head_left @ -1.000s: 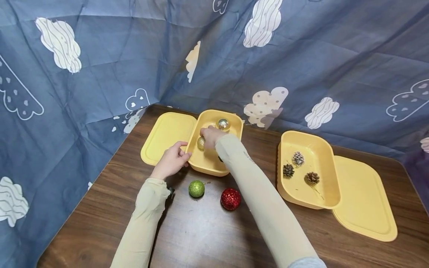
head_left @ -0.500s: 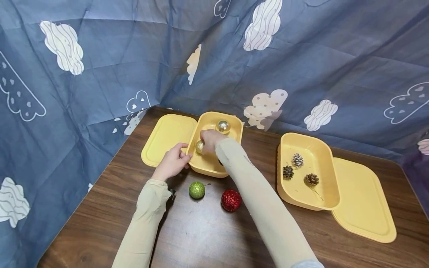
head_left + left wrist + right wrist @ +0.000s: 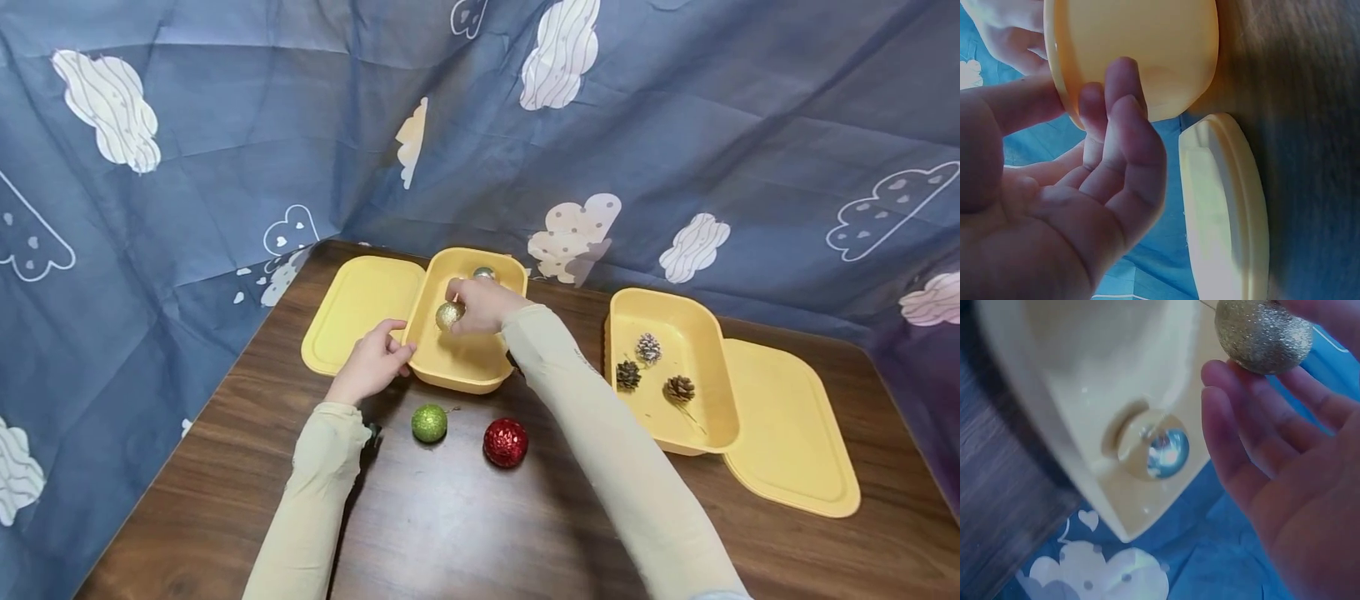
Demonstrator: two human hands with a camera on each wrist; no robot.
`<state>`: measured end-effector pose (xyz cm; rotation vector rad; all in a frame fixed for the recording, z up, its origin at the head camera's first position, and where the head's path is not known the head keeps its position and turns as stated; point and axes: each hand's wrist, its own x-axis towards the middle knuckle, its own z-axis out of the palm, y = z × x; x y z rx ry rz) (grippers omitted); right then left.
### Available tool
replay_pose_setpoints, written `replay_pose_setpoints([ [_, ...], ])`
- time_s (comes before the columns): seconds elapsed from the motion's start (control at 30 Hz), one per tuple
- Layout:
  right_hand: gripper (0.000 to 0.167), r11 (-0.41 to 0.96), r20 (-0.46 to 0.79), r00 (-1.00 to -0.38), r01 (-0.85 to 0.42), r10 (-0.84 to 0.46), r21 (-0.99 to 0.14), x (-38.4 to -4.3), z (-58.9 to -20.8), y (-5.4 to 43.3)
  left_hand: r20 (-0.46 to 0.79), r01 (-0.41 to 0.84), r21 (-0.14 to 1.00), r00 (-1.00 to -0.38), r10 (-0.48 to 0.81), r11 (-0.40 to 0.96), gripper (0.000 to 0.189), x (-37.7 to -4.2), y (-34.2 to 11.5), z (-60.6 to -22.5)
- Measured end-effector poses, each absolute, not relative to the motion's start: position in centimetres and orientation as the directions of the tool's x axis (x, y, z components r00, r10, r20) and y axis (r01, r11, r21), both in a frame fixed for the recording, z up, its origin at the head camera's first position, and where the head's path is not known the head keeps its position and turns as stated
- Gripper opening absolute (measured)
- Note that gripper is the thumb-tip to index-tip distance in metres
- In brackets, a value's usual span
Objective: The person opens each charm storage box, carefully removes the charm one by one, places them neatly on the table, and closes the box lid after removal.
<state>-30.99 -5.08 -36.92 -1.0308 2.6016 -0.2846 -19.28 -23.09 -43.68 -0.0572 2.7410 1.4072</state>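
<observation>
My right hand (image 3: pixel 486 305) pinches a gold glitter Christmas ball (image 3: pixel 450 316) between thumb and fingers, over the left yellow plastic box (image 3: pixel 453 357). In the right wrist view the gold ball (image 3: pixel 1264 334) appears at the top, against the fingertips. A shiny ball ornament (image 3: pixel 1157 447) lies in the box's far end, partly hidden by my right hand in the head view. At the near left wall, my left hand (image 3: pixel 372 360) holds the box, thumb over the rim and bent fingers against the outside (image 3: pixel 1197 56). Green (image 3: pixel 429 423) and red (image 3: pixel 506 442) balls lie on the table in front.
A second yellow box (image 3: pixel 720 408) with three pine cones (image 3: pixel 680 388) stands to the right. One yellow lid (image 3: pixel 360 308) lies left of the first box, another (image 3: pixel 795 433) right of the second. A blue cloud-patterned cloth (image 3: pixel 450 125) hangs behind the brown table (image 3: pixel 420 533).
The right hand has raised the gold ball from the box floor, so more of the ball shows. My left hand stays at the box wall. The head view has shifted slightly.
</observation>
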Motion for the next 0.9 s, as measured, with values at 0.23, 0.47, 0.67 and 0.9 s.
replay_pose_setpoints([
  [0.23, 0.062, 0.660, -0.145, -0.661, -0.655, -0.736, -0.369, -30.2, -35.8, -3.3, -0.083, -0.076, 0.819, -0.996, -0.013, 0.569, 0.048, -19.3, -23.5, -43.5],
  [0.47, 0.061, 0.612, -0.044, -0.668, -0.651, -0.743, -0.448, -28.9, -34.8, -0.9, -0.098, -0.085, 0.833, -0.995, -0.005, 0.546, 0.049, -19.2, -23.5, -43.7],
  [0.67, 0.060, 0.574, 0.052, -0.702, -0.621, -0.710, -0.534, -27.6, -34.1, 1.5, -0.092, -0.073, 0.849, -0.996, 0.009, 0.523, 0.049, -19.2, -23.4, -43.6],
  [0.9, 0.058, 0.528, 0.192, -0.763, -0.583, -0.618, -0.617, -25.1, -33.6, 4.5, -0.105, -0.086, 0.857, -0.994, 0.010, 0.509, 0.049, -19.2, -22.8, -43.7],
])
